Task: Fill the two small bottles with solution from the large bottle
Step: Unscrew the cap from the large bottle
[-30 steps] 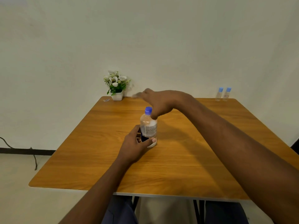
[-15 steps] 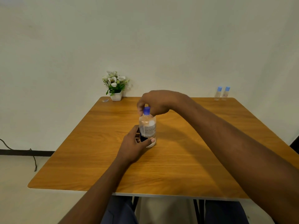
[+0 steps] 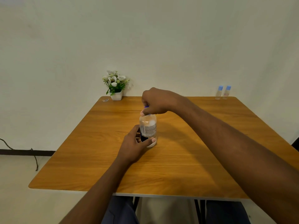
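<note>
Clear plastic large bottle [image 3: 148,126]: light, slippery. Left hand [image 3: 134,145] fingers grip low; right hand [image 3: 156,102] fingers pinch blue cap [image 3: 146,107], 12 o'clock.

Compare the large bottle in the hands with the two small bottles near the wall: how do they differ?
The large bottle is wider and taller; the small bottles are slim. The large bottle stands mid-table, held low by the left hand, with the right hand closed over its cap; the small bottles stand untouched at the far right corner. Its cap looks deeper blue, theirs paler. All are clear, upright and capped.
</note>
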